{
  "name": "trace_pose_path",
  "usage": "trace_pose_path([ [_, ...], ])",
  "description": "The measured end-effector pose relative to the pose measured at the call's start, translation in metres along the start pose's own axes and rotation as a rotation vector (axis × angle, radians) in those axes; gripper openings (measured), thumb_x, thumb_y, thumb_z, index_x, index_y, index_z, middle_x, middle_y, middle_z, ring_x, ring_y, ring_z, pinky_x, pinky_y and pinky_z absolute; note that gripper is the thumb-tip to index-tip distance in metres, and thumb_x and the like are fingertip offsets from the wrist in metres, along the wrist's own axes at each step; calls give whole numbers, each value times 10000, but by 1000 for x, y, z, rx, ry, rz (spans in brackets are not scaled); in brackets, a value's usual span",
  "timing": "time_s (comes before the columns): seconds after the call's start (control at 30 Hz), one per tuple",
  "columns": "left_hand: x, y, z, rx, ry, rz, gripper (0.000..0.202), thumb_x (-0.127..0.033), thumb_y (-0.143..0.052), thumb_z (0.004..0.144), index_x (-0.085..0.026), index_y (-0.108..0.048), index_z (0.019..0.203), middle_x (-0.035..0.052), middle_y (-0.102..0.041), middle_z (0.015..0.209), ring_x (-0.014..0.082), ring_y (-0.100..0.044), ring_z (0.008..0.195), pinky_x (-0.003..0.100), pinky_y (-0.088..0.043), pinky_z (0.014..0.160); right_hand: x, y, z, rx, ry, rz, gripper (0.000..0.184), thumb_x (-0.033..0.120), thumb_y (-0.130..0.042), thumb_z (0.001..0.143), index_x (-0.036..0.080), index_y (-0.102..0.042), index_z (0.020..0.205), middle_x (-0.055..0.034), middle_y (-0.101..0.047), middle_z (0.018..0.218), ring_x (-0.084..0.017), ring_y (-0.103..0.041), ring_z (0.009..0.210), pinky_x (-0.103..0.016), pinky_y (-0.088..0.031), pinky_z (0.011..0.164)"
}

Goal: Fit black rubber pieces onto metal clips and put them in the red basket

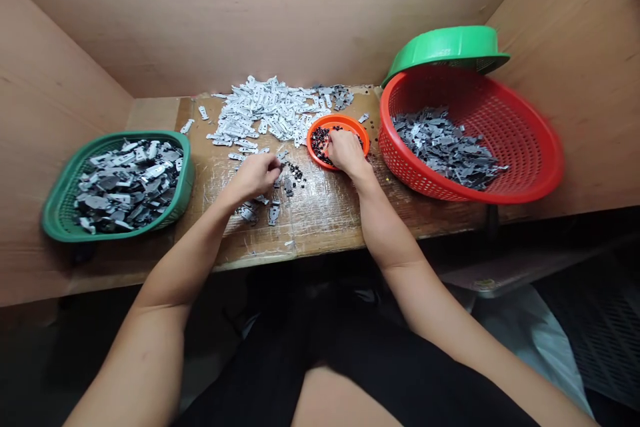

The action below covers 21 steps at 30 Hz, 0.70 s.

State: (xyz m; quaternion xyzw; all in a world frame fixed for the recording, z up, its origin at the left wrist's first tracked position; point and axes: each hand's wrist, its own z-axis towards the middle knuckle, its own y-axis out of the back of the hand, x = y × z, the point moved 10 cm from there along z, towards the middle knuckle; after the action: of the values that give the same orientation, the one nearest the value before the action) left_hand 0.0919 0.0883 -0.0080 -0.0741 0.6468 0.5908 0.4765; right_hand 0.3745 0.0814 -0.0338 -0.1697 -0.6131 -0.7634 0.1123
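Observation:
My right hand (pixel 345 150) reaches into a shallow orange dish (pixel 334 121) of small black round parts (pixel 319 143). Its fingers are bent and closed, and the fingertips are hidden. To the left, my left hand (pixel 257 175) hovers low over the work surface with thumb and fingers pressed together; what they hold, if anything, cannot be made out. Beside its fingertips lie a loose cluster of black parts (pixel 296 173) and a small grey metal piece (pixel 289 187). Several metal pieces (pixel 273 212) sit just in front of that hand. Behind both hands spreads a heap of flat silvery metal pieces (pixel 270 107).
A green basket (pixel 187 167) full of metal pieces stands at left. On the right is a large red basket (pixel 537 147) with grey metal pieces, and a green basket (pixel 445 47) rests behind it. Wooden panels (pixel 300 13) enclose the cardboard-covered worktop (pixel 325 220).

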Motion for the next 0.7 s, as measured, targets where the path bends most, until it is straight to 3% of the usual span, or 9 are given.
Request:
trace_pose_path([
  [0.07,13,7,6,-25,78,-334,210,-281,-920,826,-309,-717,874,57,-820,870,295,-774,786,387,-629,738,0,9,0,-39,-20,56,399,29,-587,1097,103,-946,1253,-262,-859,1219,-399,-803,1147,-626,-632,1180],
  [0.13,25,5,7,-21,178,-619,313,-363,-967,854,-299,-685,974,64,-882,970,265,-847,759,325,-622,636,1,18,-1,-65,-23,139,395,21,-597,1081,122,-954,1215,-242,-853,1256,-398,-816,1214,-621,-621,1235],
  [0.2,31,4,5,-42,221,-748,402,-388,-1059,820,-276,-705,974,84,-903,967,260,-887,751,301,-638,619,7,26,-3,-85,2,241,378,27,-614,1063,169,-954,1147,-192,-844,1230,-381,-820,1243,-609,-615,1268],
  [0.3,33,7,0,-95,177,-727,403,-449,-1161,786,-220,-851,903,131,-915,943,287,-912,860,369,-740,783,25,31,-8,-51,76,483,278,88,-665,1050,226,-898,1110,-115,-837,1146,-313,-803,1113,-554,-645,1166],
  [0.4,35,7,-2,-121,134,-657,390,-528,-1155,834,-208,-936,873,169,-943,1015,313,-895,920,426,-762,868,57,19,-20,109,139,734,77,207,-782,1009,256,-790,1068,-48,-803,1010,-240,-712,915,-457,-623,936],
  [0.5,37,9,-3,-185,127,-624,359,-422,-1179,738,-217,-933,901,131,-924,1010,283,-844,879,378,-719,788,91,4,-35,245,180,841,157,293,-860,953,277,-705,971,-8,-744,908,-207,-619,842,-410,-558,835],
  [0.57,37,13,-3,-238,128,-647,443,-358,-1185,649,-223,-913,973,107,-920,1106,262,-825,900,336,-690,761,107,-5,-43,280,200,887,203,337,-884,943,282,-689,940,-3,-727,889,-206,-592,837,-404,-535,819],
  [0.7,35,14,-4,-285,143,-677,536,-293,-1150,601,-217,-873,1052,111,-905,1271,293,-840,1099,362,-720,927,125,-23,-48,314,224,944,263,408,-937,956,283,-707,937,-2,-717,882,-217,-592,840,-404,-515,807],
])
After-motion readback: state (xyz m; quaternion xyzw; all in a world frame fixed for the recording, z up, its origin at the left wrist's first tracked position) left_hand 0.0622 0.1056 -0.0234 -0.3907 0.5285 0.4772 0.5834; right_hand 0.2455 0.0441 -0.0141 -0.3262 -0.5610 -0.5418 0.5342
